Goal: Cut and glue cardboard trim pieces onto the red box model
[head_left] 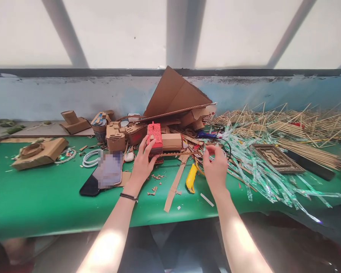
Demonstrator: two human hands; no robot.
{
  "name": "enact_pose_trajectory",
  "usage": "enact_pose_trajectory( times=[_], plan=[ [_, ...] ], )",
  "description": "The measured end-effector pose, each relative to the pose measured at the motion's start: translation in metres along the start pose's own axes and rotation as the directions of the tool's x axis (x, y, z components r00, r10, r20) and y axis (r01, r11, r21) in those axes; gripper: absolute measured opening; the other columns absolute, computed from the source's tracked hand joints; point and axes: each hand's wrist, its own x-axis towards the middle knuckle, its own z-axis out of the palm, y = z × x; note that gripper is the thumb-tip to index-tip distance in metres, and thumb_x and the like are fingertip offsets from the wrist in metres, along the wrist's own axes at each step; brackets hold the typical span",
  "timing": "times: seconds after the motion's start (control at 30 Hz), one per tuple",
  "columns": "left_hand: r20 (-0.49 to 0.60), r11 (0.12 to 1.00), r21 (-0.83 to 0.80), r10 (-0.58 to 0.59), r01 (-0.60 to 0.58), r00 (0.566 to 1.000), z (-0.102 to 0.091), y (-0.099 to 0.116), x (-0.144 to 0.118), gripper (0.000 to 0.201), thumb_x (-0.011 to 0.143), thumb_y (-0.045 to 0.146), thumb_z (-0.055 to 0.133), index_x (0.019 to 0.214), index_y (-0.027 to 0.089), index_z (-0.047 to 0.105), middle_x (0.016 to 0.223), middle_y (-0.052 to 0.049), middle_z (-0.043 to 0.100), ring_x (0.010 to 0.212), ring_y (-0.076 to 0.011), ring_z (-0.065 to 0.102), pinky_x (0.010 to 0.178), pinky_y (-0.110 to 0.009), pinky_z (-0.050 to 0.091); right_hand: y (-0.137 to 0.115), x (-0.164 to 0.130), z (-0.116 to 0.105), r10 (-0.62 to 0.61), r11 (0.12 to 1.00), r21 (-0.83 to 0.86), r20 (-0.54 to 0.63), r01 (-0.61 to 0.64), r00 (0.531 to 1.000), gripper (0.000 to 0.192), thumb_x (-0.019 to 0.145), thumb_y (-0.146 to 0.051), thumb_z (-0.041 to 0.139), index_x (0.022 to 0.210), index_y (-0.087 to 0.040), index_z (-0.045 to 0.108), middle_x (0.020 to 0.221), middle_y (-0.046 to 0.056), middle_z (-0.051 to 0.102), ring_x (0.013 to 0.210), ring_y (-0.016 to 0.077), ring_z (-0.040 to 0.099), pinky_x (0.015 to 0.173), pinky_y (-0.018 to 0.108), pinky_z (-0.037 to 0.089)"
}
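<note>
My left hand (142, 163) has its fingers curled against the left side and front of a small red patterned box (156, 132), which has a little tab on top. My right hand (216, 167) is raised to the right of it, thumb and fingertips pinched together; what sits in the pinch is too small to make out. Right of the red box lies a plain cardboard block (171, 141). Between my hands, on the green table (59, 204), are a flat cardboard strip (176, 184) and a yellow-handled tool (191, 178).
Small cardboard boxes (115, 137) and a propped cardboard sheet (179, 91) crowd the back. Two phones (88, 185) and a white cable (91, 158) lie left. Clear greenish plastic strips (268, 178), thin wooden sticks (309, 151) and a cardboard frame (277, 157) spread right.
</note>
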Motion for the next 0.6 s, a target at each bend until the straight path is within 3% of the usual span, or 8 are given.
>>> enact_pose_trajectory(
  times=[0.07, 0.13, 0.3, 0.47, 0.57, 0.6],
  plan=[
    [-0.008, 1.000, 0.008, -0.005, 0.005, 1.000, 0.002, -0.001, -0.001, 0.070, 0.101, 0.021, 0.064, 0.164, 0.036, 0.036, 0.175, -0.013, 0.033, 0.160, -0.0345, 0.040, 0.121, -0.057, 0.051, 0.016, -0.008, -0.013, 0.030, 0.996, -0.085, 0.101, -0.022, 0.994, 0.025, 0.106, -0.033, 0.046, 0.112, -0.020, 0.067, 0.100, 0.013, 0.075, 0.088, 0.0285, 0.068, 0.085, 0.043, 0.048],
    [-0.016, 1.000, 0.017, -0.006, 0.006, 1.000, 0.004, -0.002, -0.001, 0.069, 0.101, 0.021, 0.064, 0.163, 0.036, 0.037, 0.175, -0.012, 0.034, 0.160, -0.0343, 0.041, 0.121, -0.056, 0.051, 0.026, -0.014, -0.019, 0.049, 0.985, -0.173, 0.214, -0.012, 0.976, 0.016, 0.100, -0.031, 0.058, 0.104, -0.020, 0.069, 0.098, 0.015, 0.076, 0.091, 0.0320, 0.069, 0.083, 0.044, 0.046],
    [-0.052, 1.000, -0.003, 0.009, -0.009, 0.999, 0.006, -0.006, -0.001, 0.069, 0.101, 0.022, 0.065, 0.163, 0.036, 0.036, 0.174, -0.012, 0.035, 0.161, -0.0325, 0.040, 0.123, -0.054, 0.049, 0.026, -0.006, -0.015, 0.107, 0.957, -0.290, 0.419, 0.021, 0.902, 0.006, 0.092, -0.023, 0.069, 0.096, -0.019, 0.070, 0.097, 0.016, 0.076, 0.088, 0.0314, 0.072, 0.080, 0.040, 0.044],
    [-0.099, 0.997, -0.068, -0.031, 0.024, 0.995, 0.006, -0.008, -0.005, 0.066, 0.101, 0.023, 0.067, 0.159, 0.033, 0.038, 0.172, -0.015, 0.037, 0.160, -0.0326, 0.041, 0.117, -0.054, 0.055, 0.026, 0.006, -0.036, 0.201, 0.951, -0.306, 0.496, -0.046, 0.845, 0.008, 0.089, -0.029, 0.066, 0.092, -0.022, 0.069, 0.081, 0.010, 0.077, 0.072, 0.0268, 0.071, 0.063, 0.033, 0.039],
    [-0.142, 0.994, -0.100, -0.062, 0.048, 0.988, 0.006, -0.007, -0.007, 0.065, 0.100, 0.022, 0.069, 0.157, 0.032, 0.040, 0.171, -0.015, 0.038, 0.160, -0.0315, 0.040, 0.123, -0.056, 0.049, 0.032, -0.005, -0.060, 0.250, 0.950, -0.292, 0.489, -0.113, 0.836, 0.016, 0.088, -0.038, 0.064, 0.096, -0.025, 0.070, 0.086, 0.009, 0.079, 0.072, 0.0265, 0.072, 0.062, 0.033, 0.042],
    [-0.154, 0.992, -0.114, -0.072, 0.054, 0.986, 0.006, -0.007, -0.008, 0.064, 0.099, 0.021, 0.069, 0.156, 0.032, 0.040, 0.171, -0.014, 0.039, 0.160, -0.0310, 0.040, 0.125, -0.056, 0.047, 0.033, -0.010, -0.067, 0.295, 0.948, -0.254, 0.476, -0.191, 0.828, 0.019, 0.085, -0.041, 0.066, 0.096, -0.026, 0.069, 0.087, 0.008, 0.080, 0.072, 0.0266, 0.073, 0.061, 0.033, 0.044]
  ],
)
